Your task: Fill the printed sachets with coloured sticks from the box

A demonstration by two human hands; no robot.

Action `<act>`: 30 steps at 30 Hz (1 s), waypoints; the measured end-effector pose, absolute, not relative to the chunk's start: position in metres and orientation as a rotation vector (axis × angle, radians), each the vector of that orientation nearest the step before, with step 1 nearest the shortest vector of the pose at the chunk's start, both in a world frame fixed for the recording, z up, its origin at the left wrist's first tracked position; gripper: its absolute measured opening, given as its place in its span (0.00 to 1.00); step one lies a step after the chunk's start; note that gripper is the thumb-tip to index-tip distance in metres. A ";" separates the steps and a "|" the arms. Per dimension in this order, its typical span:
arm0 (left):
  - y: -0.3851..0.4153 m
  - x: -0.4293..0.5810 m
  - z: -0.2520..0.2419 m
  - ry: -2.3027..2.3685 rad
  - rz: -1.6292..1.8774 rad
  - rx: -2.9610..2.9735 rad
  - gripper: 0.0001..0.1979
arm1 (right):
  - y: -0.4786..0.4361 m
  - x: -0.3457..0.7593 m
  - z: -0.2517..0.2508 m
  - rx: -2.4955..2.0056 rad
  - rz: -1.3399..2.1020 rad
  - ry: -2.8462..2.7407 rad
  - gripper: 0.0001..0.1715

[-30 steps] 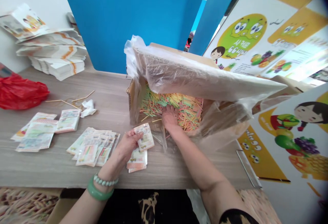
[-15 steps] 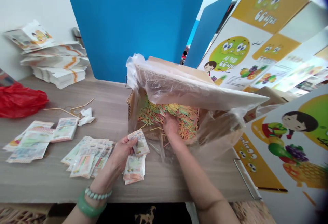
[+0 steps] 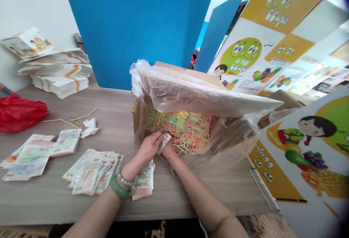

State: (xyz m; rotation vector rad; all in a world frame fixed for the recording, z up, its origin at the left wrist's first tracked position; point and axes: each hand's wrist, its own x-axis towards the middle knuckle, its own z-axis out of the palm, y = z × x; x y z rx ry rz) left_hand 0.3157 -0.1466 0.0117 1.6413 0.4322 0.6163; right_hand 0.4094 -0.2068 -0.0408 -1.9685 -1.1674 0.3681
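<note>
My left hand is closed on a small printed packet, held upright at the near edge of a plastic-lined cardboard box. Right beside it is my right hand, its fingers hidden behind the packet and my left hand, so what they hold does not show. Inside the box lies a heap of thin coloured sticks in yellow, green, pink and orange. Under my left wrist a small pile of flat packets rests on the table. Filled packets, some showing coloured sticks, lie fanned out to the left.
More bundled packets lie at the left, near a red plastic bag, a crumpled tissue and thin broken sticks. Flat white cartons are stacked behind. A blue panel stands at the back, printed cartons at right.
My right hand has drawn back from the heap of sticks to the box's near edge. My left hand has moved up and right with the packet, bringing both hands together.
</note>
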 end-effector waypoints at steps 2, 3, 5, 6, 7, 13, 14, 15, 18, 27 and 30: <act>-0.143 0.310 0.008 0.504 0.689 1.566 0.07 | -0.209 0.410 -0.039 -1.898 0.373 -1.144 0.09; -0.140 0.306 0.007 0.538 0.725 1.524 0.08 | -0.211 0.410 -0.037 -1.848 0.362 -1.110 0.10; -0.137 0.295 0.009 0.586 0.744 1.417 0.10 | -0.215 0.411 -0.034 -1.779 0.334 -1.028 0.12; -0.137 0.290 0.011 0.596 0.720 1.347 0.12 | -0.216 0.412 -0.033 -1.767 0.332 -0.993 0.12; -0.137 0.286 0.013 0.597 0.675 1.268 0.14 | -0.217 0.413 -0.031 -1.767 0.342 -0.977 0.12; -0.148 0.275 0.020 0.651 0.473 0.890 0.24 | -0.221 0.418 -0.026 -1.773 0.365 -1.019 0.11; -0.150 0.274 0.021 0.655 0.484 0.878 0.24 | -0.222 0.417 -0.026 -1.780 0.365 -1.014 0.11; -0.152 0.273 0.021 0.655 0.497 0.874 0.23 | -0.222 0.416 -0.025 -1.783 0.372 -1.010 0.12; -0.154 0.270 0.019 0.664 0.508 0.905 0.21 | -0.223 0.412 -0.025 -1.762 0.463 -1.070 0.13; -0.150 0.260 0.003 0.723 0.613 1.554 0.12 | -0.225 0.405 0.021 -1.345 0.569 -0.688 0.09; -0.152 0.259 0.009 0.765 0.552 1.716 0.13 | -0.225 0.390 0.056 -1.133 0.609 -0.689 0.10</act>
